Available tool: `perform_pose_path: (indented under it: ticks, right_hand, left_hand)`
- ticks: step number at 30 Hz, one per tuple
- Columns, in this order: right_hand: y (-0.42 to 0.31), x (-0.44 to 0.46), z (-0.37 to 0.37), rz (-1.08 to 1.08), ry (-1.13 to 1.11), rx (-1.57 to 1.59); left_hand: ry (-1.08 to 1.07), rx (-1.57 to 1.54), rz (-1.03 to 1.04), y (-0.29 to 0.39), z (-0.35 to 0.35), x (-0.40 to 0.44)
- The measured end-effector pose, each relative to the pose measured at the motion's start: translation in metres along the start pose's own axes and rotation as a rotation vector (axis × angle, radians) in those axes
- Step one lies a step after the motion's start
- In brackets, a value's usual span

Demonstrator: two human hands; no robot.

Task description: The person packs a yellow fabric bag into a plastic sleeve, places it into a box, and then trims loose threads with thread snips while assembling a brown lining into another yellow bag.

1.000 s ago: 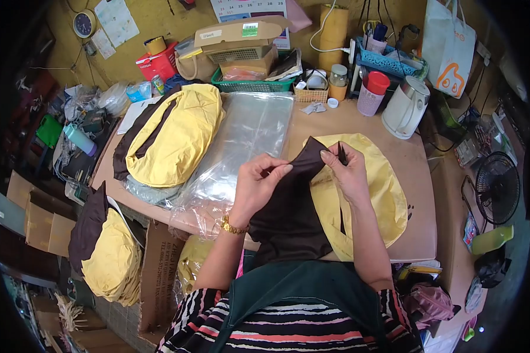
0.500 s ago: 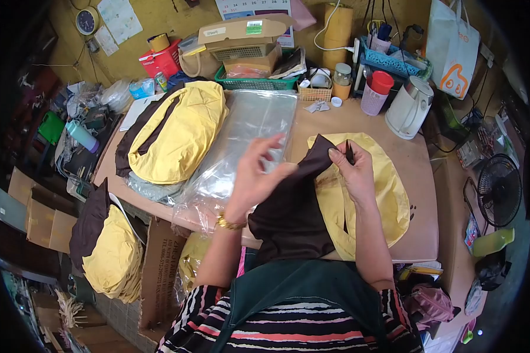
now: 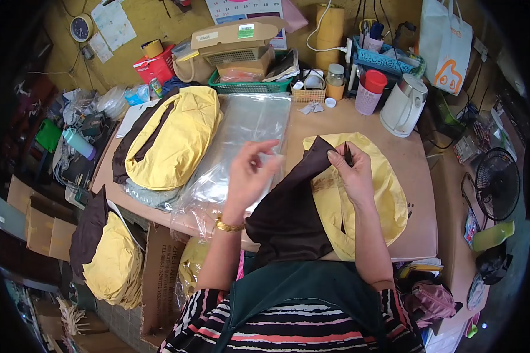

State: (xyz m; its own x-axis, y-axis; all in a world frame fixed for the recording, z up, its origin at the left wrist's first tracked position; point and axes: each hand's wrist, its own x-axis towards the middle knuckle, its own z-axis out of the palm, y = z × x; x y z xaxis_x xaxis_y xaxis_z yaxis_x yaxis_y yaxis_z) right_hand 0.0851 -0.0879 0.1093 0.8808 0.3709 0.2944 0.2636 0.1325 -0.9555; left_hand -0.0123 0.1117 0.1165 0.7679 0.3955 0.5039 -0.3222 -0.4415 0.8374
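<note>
My right hand [image 3: 353, 172] pinches the top edge of a dark brown cloth [image 3: 288, 206], and a small black tool [image 3: 348, 154] sticks up from the same hand. The brown cloth hangs toward my apron and overlaps a yellow cloth [image 3: 383, 188] lying on the table at the right. My left hand [image 3: 250, 173], with a gold bracelet at its wrist, is raised left of the brown cloth and apart from it. Its fingers are spread and slightly blurred, with nothing visible in them.
Clear plastic sheets [image 3: 247, 117] lie on the table [image 3: 312, 126] beside a folded yellow and brown pile [image 3: 176, 141]. Another such pile [image 3: 115, 259] hangs at the left. A white kettle [image 3: 404, 106], a red-topped cup [image 3: 370, 94] and a green basket [image 3: 250, 86] stand along the back.
My left hand has let go of the brown cloth's edge and moved left, its fingers opening. My right hand still holds the cloth, a little farther right.
</note>
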Motion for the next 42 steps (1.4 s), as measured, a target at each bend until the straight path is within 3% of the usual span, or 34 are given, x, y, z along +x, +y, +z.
perform_pose_path:
  ticks: [3,7,9,13,15,16,19,28,30,32,35,38,40,42]
  right_hand:
    - [-0.001,-0.002,0.006,-0.013,-0.02,-0.001]
    - [-0.007,-0.004,0.002,-0.011,0.006,-0.032]
    - [-0.007,-0.004,-0.003,-0.012,0.009,-0.033]
    - [-0.007,-0.005,0.0,-0.024,-0.004,-0.032]
    - [-0.008,-0.007,0.006,-0.027,-0.01,-0.017]
    - [-0.009,-0.007,0.007,-0.032,-0.01,-0.004]
    - [-0.008,-0.007,0.006,-0.035,-0.017,-0.058]
    - [-0.001,-0.002,0.002,-0.055,0.038,-0.026]
    - [-0.004,-0.003,0.002,-0.044,0.035,-0.02]
    - [-0.006,-0.004,0.004,-0.032,0.03,-0.014]
    - [-0.007,-0.005,0.008,-0.026,0.007,-0.022]
    - [-0.006,-0.005,0.009,-0.031,-0.005,-0.029]
    - [-0.007,-0.006,0.009,-0.04,-0.006,-0.025]
    - [-0.008,-0.007,0.008,-0.046,-0.003,-0.031]
  left_hand:
    - [-0.133,-0.063,-0.068,-0.001,0.019,-0.002]
    - [-0.114,-0.194,-0.09,-0.013,0.02,-0.001]
    - [-0.023,-0.457,-0.274,-0.01,0.013,-0.001]
    - [0.06,-0.409,-0.193,0.003,0.02,0.0]
    - [-0.183,-0.108,-0.14,0.012,0.019,-0.001]
    - [-0.183,-0.107,-0.139,0.009,0.021,-0.002]
    - [-0.12,-0.295,-0.187,-0.002,0.025,-0.004]
    - [0.073,-0.078,-0.007,-0.01,0.003,-0.006]
    - [0.056,-0.284,-0.245,-0.003,-0.01,-0.007]
    - [0.015,-0.469,-0.254,-0.004,-0.012,-0.006]
    - [0.04,-0.233,-0.085,0.012,0.007,-0.007]
    - [-0.119,-0.006,0.001,0.008,0.016,-0.009]
    - [-0.135,-0.264,-0.243,0.001,0.017,-0.011]
    - [-0.138,-0.284,-0.289,0.005,0.016,-0.012]
